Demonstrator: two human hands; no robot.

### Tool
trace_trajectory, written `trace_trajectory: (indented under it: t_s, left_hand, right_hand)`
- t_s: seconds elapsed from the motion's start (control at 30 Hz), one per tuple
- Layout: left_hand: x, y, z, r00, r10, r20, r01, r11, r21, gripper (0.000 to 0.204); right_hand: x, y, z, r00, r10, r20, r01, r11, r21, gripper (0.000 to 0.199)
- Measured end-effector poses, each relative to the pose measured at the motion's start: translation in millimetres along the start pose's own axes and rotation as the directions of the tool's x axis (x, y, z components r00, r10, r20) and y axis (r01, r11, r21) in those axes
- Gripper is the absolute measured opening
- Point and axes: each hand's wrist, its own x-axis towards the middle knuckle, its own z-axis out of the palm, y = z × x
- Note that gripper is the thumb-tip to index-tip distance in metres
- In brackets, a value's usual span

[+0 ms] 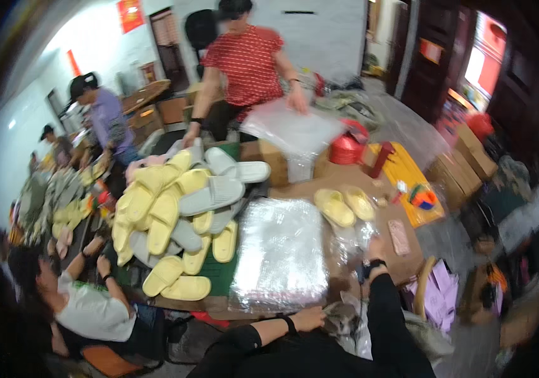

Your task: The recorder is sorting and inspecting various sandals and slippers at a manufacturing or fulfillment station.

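Observation:
My left hand (309,319) is at the table's near edge, beside crumpled clear and greyish material (340,317). Its fingers look curled together; what they hold, if anything, is hidden. Reaching over the table's right part, my right hand (375,249) is smeared by motion, beside a loose clear plastic bag (347,242). Just beyond that bag sits a pair of pale yellow slippers (344,206). Between my arms and the slipper heap lies a flat stack of shiny clear plastic bags (280,255). A pink oblong item (399,237) rests right of my right hand.
Yellow and grey slippers (165,208) are heaped at left. Across the table, a person in red (244,66) handles clear plastic sheets (291,129). A person in white (96,309) sits left. Red ribbon rolls (347,146) and a yellow mat (408,183) lie far right; a basket (422,286) stands near right.

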Motion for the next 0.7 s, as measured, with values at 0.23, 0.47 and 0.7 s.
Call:
trace_trajectory:
  t_s: [0.23,0.47,0.7]
  left_hand:
    - [-27,2,13,0.989,-0.130,0.076,0.141,0.977,-0.162,0.014]
    - [-16,24,-34,0.881,-0.338,0.330,0.422,0.878,-0.227,0.030]
    - [-22,14,-25,0.841,-0.413,0.350,0.535,0.733,-0.421,0.038]
  right_hand:
    - [28,-140,71,0.991,0.074,0.109,-0.097,0.968,0.232,0.022]
    - [32,-175,110,0.970,-0.182,0.163,0.117,0.932,0.342,0.024]
    - [22,-135,110,0.947,-0.281,0.156,0.196,0.890,0.413,0.027]
